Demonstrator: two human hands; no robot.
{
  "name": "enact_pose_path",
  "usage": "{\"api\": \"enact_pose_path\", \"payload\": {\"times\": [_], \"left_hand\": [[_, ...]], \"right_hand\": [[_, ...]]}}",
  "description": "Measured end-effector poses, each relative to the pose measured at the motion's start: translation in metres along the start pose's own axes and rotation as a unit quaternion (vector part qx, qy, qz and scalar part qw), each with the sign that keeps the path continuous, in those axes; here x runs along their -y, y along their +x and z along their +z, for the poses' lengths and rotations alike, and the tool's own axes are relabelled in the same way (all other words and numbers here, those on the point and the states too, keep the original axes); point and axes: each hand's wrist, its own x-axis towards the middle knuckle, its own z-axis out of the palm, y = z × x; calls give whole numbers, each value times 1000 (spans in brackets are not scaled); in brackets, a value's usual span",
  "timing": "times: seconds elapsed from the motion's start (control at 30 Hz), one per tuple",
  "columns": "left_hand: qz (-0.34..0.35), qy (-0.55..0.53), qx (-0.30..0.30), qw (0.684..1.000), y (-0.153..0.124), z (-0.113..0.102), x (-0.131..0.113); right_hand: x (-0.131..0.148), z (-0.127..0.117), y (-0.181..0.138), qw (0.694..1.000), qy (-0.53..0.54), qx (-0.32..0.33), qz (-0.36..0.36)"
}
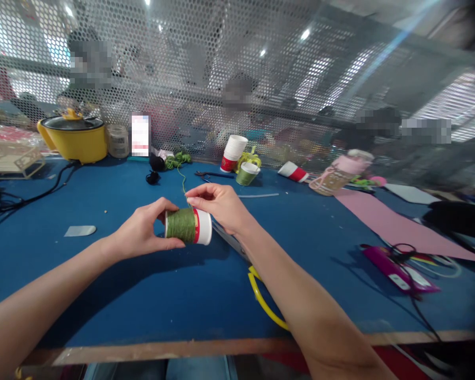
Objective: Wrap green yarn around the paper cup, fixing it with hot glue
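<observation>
My left hand grips a paper cup lying sideways, most of it wrapped in green cord. My right hand pinches the green cord just above the cup. The cord runs from the cup back to a loose bundle of green cord near the mesh wall. Both hands hover above the blue table.
Yellow-handled scissors lie under my right forearm. A stack of paper cups, a green-wrapped cup, a tipped cup and a pink bottle sit at the back. A yellow pot stands back left, a purple tool at right. People sit behind the mesh.
</observation>
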Motion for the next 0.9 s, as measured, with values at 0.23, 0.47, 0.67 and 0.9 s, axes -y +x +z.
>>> {"api": "enact_pose_path", "payload": {"times": [0.23, 0.47, 0.67, 0.9], "left_hand": [[69, 59, -30, 995, -1, 1, 0], [115, 70, -54, 989, -1, 6, 5], [144, 78, -68, 984, -1, 7, 5], [142, 72, -82, 984, 1, 9, 5]], "right_hand": [[2, 1, -1, 1000, -7, -9, 10], [3, 2, -2, 999, -40, -33, -9], [-3, 4, -2, 999, -16, -44, -22], [-9, 6, -1, 997, 2, -62, -44]]}}
